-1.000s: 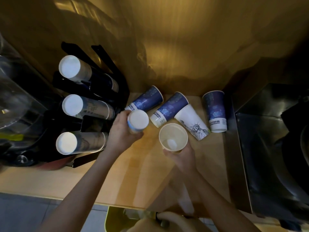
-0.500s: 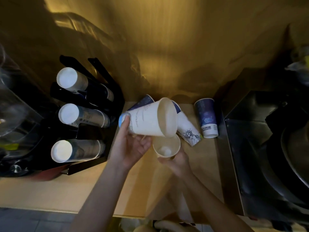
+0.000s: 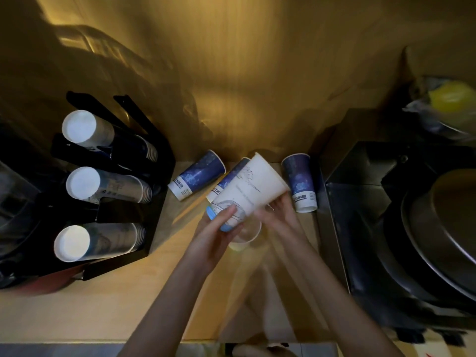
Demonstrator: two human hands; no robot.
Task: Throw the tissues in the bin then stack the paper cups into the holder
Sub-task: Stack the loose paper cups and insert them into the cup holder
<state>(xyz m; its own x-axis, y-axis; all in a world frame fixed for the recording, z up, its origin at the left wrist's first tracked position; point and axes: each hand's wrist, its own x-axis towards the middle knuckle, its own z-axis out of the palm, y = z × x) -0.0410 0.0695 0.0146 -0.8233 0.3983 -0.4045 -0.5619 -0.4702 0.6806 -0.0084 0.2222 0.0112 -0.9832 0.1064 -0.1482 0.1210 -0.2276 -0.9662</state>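
Observation:
My left hand (image 3: 219, 233) grips the blue-banded base of a white paper cup (image 3: 253, 188), tilted with its mouth up and to the right. My right hand (image 3: 279, 215) reaches under that cup's rim. Below both hands a second white cup (image 3: 246, 239) stands open on the wooden counter (image 3: 128, 305), blurred; I cannot tell whether a hand touches it. Three blue cups lie by the wall: one on the left (image 3: 197, 175), one partly hidden behind the held cup (image 3: 229, 180), one on the right (image 3: 300, 185). The black cup holder (image 3: 123, 215) at left carries three slanted cup stacks.
A dark metal sink unit (image 3: 373, 215) with a large round pan (image 3: 443, 240) fills the right side. A yellow object in plastic wrap (image 3: 448, 99) sits at the upper right. A golden wall stands behind the counter.
My left hand swung the white cup from beside the holder to the right, over the standing cup. My right hand left the standing cup and rose to the held cup's rim.

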